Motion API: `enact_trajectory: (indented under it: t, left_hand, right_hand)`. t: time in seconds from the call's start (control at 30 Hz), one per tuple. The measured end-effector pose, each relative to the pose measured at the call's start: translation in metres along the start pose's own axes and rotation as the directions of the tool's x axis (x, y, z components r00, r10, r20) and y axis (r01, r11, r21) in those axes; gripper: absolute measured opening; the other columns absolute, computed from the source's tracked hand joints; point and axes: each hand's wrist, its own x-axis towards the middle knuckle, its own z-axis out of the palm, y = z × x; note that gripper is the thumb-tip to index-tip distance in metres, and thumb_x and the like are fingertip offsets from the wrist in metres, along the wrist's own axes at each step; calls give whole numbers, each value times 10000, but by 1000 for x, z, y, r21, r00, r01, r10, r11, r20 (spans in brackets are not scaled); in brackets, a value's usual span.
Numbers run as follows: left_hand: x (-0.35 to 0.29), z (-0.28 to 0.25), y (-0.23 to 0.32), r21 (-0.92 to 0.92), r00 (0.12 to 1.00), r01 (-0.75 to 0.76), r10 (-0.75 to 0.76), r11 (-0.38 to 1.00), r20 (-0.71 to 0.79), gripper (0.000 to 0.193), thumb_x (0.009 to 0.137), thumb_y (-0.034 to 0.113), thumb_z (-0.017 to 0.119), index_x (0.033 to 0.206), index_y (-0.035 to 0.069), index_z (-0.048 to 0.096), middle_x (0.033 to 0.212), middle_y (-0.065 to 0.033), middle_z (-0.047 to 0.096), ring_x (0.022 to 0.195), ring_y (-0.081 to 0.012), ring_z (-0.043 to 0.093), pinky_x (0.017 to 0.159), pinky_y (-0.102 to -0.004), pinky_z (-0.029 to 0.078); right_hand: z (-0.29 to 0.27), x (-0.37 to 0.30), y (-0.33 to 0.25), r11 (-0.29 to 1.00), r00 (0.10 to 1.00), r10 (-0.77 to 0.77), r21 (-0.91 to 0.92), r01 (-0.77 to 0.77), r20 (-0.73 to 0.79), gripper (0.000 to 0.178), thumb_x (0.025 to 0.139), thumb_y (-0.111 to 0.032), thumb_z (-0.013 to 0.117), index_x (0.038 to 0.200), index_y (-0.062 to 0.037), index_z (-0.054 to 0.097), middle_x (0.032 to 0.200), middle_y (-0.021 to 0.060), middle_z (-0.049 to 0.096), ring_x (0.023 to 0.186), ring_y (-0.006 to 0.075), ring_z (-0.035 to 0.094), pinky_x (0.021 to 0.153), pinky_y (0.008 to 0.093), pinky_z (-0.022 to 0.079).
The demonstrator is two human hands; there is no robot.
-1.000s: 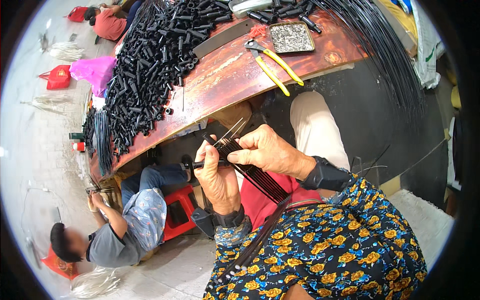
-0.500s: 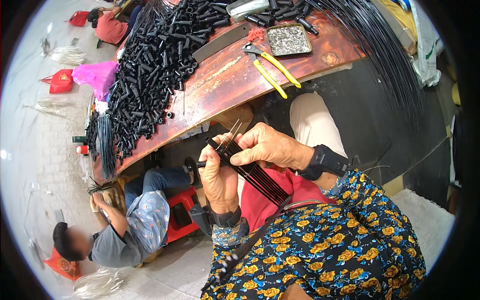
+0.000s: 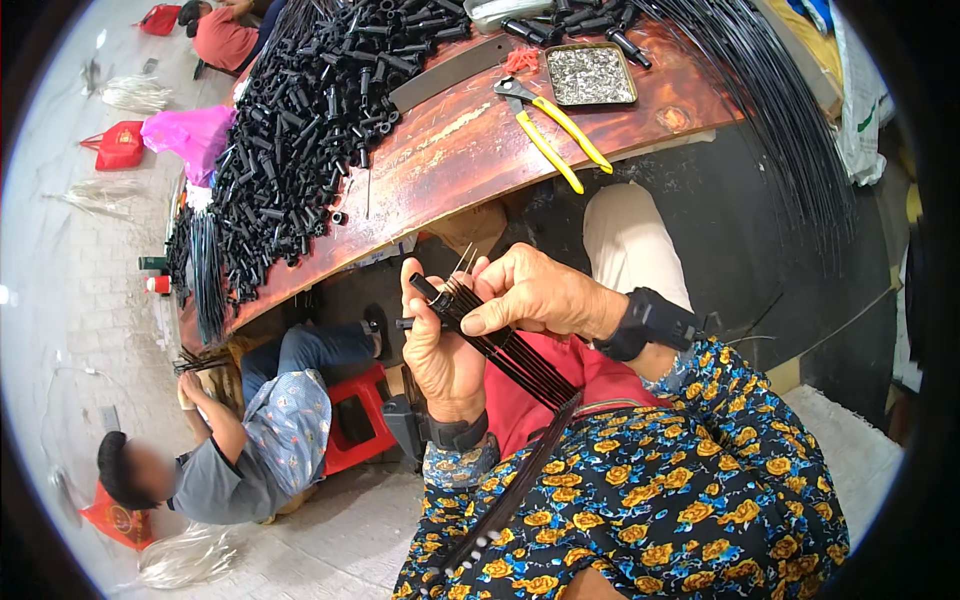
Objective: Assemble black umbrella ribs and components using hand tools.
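A bundle of thin black ribs [image 3: 530,368], resembling an umbrella frame, slants between my hands, its lower end resting against my patterned clothing. A short black tube [image 3: 424,287] sticks out at its upper end. My left hand [image 3: 445,365] is closed around that end from the left, thumb against it and one finger raised; its other fingers are partly hidden. From the right, my right hand [image 3: 550,290] pinches the bundle's top between thumb and fingers. Two fine metal wires [image 3: 467,257] poke up between the hands.
On the wooden table [image 3: 440,190] lie a heap of black tubular parts [image 3: 300,130], yellow-handled cutters [image 3: 550,130], a tin of small metal pieces [image 3: 590,75], a flat bar [image 3: 450,75] and long black rods [image 3: 750,110]. A co-worker [image 3: 230,440] sits left beside a red stool [image 3: 355,420].
A finger of my left hand has lifted and straightened beside the tube. My right hand keeps nearly the same pinch. The view has shifted slightly, and the co-worker's hands are a little lower left.
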Motion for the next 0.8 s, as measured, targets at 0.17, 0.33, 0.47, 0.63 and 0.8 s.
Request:
enact_trajectory:
  t: [0.17,0.33,0.47,0.63,0.8]
  left_hand:
    - [1,4,7,20,999,5,-4,1000,-44,568,897,204,637,1407,133,398,1017,-58,639,997,-279,615,1060,-532,382]
    - [2,9,12,132,998,1,8,991,-68,583,909,193,628,1428,136,369,1081,-145,629,988,-303,622,973,-463,475]
    - [2,-1,14,119,995,0,12,993,-95,528,915,160,621,1399,113,415,1107,-129,636,998,-258,627,939,-401,497]
    - [2,-4,15,183,991,-48,70,982,-116,465,915,113,621,1356,76,477,1062,-69,641,978,-175,621,919,-336,489]
    - [2,6,17,69,980,59,-44,996,-195,522,891,13,621,1383,39,449,1070,-39,621,877,-100,592,774,-238,500]
  right_hand:
    - [1,3,-4,996,997,76,39,-75,-28,259,775,-217,788,657,-41,639,558,-56,494,453,22,404,398,200,252]
    - [7,3,-4,996,998,41,75,-37,-53,254,866,-252,711,744,-30,686,607,-35,571,457,19,427,406,177,302]
    - [19,-2,-5,998,984,-1,-56,-9,-177,175,869,-179,704,835,-9,680,724,-2,642,606,45,565,531,188,449]
    - [27,6,-1,989,994,-43,137,56,-102,336,800,19,721,1106,5,581,989,53,663,874,101,625,774,244,522]
    - [28,7,-6,980,996,-39,192,53,-79,518,803,21,714,1270,44,494,1077,66,647,941,123,630,815,266,533]
